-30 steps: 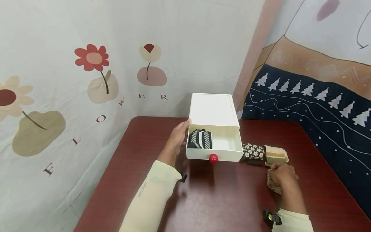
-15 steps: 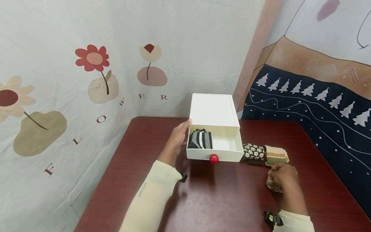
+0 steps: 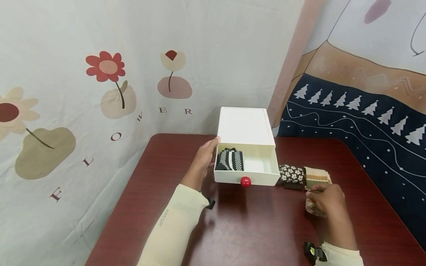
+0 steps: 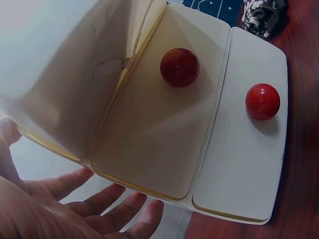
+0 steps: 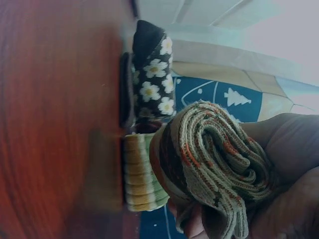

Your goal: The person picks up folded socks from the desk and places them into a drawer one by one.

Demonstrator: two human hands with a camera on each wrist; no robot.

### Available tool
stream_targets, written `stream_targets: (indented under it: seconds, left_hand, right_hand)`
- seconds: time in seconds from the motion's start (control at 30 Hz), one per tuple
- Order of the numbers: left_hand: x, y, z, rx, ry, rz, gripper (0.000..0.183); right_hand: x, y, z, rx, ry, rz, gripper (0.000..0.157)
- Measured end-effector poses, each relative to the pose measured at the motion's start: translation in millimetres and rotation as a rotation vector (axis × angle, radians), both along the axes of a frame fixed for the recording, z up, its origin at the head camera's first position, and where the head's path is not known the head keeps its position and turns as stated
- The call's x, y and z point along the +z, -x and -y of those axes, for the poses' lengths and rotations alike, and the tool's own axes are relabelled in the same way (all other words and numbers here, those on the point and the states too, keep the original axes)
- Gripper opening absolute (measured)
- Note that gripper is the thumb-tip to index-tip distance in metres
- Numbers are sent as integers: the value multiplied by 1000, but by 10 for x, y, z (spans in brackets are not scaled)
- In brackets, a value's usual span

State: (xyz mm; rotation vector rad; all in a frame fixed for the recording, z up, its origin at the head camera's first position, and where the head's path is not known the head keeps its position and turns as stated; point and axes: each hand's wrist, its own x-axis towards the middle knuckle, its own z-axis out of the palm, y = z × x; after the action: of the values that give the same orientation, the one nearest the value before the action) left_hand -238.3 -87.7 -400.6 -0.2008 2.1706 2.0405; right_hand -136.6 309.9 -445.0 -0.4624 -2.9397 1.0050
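My left hand point(image 3: 204, 153) rests against the left side of a white drawer cabinet point(image 3: 245, 125), its thumb at the front edge. Extended fingers point(image 4: 107, 201) lie along the cabinet's side in the left wrist view. The top drawer point(image 3: 261, 178) is pulled out, with folded black-and-white striped socks point(image 3: 230, 159) in its left half. My right hand point(image 3: 328, 201) pinches a rolled beige sock point(image 5: 214, 154) with orange flecks and a dark patch, at the table's right. Just beyond it lie folded striped socks point(image 3: 317, 177) in cream, mustard and green, beside black socks with white flowers point(image 3: 291, 173).
A red knob point(image 3: 245, 181) sticks out from the pulled-out drawer. Two lower drawers point(image 4: 154, 129) with red knobs show in the left wrist view. Printed cloths point(image 3: 213, 66) hang behind the dark red table point(image 3: 239, 229).
My right hand has shifted slightly away from me and to the right, and the rolled beige sock has tilted and moved with it. The left hand and cabinet stay put.
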Motion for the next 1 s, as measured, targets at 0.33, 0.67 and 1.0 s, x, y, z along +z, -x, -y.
stream_targets:
  seconds: [0.33, 0.67, 1.0]
  left_hand:
    - [3, -1, -15, 9, 3, -14, 69]
    - [-25, -2, -15, 3, 6, -2, 72]
    - [-11, -13, -15, 5, -1, -17, 71]
  right_hand:
    - [143, -20, 140, -6, 5, -93, 36]
    - [293, -44, 315, -7, 19, -246, 38]
    - [548, -55, 519, -27, 73, -450, 31]
